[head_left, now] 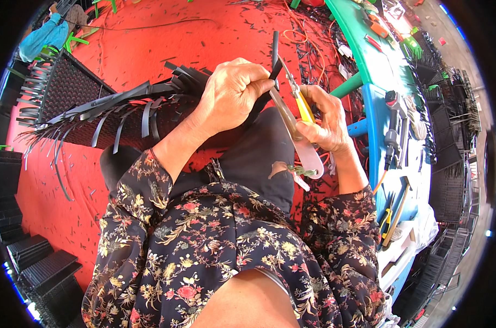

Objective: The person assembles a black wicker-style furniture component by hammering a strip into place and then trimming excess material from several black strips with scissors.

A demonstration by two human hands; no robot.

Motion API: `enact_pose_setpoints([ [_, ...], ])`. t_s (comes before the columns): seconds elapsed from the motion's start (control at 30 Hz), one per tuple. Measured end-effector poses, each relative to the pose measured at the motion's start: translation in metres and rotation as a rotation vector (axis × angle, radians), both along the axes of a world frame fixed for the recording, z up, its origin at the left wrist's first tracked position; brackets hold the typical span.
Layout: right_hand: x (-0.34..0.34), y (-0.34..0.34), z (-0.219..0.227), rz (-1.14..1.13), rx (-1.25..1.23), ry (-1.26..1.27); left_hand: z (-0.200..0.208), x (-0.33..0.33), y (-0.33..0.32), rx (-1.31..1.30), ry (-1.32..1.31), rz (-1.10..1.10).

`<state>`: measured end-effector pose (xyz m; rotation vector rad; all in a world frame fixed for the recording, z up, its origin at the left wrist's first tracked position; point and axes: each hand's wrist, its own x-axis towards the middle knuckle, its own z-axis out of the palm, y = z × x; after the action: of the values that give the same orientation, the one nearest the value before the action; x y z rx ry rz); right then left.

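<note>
My left hand (234,95) is closed, pinching a flat black strip (275,52) that sticks up past the fingertips. My right hand (324,120) is wrapped round yellow-handled snips (303,106), whose slim jaws point up beside the black strip. Under my right thumb runs a flat, pale tool with a rounded end (308,156) and a bit of green cord at that end. Its narrow end lies by my left fingertips; its exact kind is unclear. A dark woven panel (133,117) with many loose black strips along its edge leans across my lap, left of and behind my left hand.
Black cut-off scraps lie over the red floor covering (166,46). At right, a blue table (375,131) bears a power tool (393,128), a hammer (398,210) and yellow-and-black pliers (386,221). Beyond it is a green table (350,27). Stacked black woven pieces (43,262) stand at lower left.
</note>
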<state>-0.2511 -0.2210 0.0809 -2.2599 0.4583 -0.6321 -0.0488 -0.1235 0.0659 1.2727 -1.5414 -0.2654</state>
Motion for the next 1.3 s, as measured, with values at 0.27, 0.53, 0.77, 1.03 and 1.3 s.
enact_pose_setpoints([
  [0.27,-0.009,0.001,-0.011,-0.105,0.292,-0.070,0.001,0.001,0.000,0.001,-0.005,0.014],
  [0.53,-0.158,-0.041,-0.029,-0.855,0.028,-0.043,-0.013,0.004,0.004,0.170,0.176,-0.014],
  [0.77,-0.369,-0.070,-0.028,-1.481,0.136,0.772,-0.022,0.011,0.006,0.108,0.191,-0.027],
  [1.03,-0.259,-0.085,-0.056,-0.854,0.073,-0.035,-0.043,0.007,0.003,0.030,0.147,-0.008],
  [1.3,0.043,0.017,0.014,-0.001,0.488,-0.257,-0.009,-0.003,0.003,-0.011,0.037,0.027],
])
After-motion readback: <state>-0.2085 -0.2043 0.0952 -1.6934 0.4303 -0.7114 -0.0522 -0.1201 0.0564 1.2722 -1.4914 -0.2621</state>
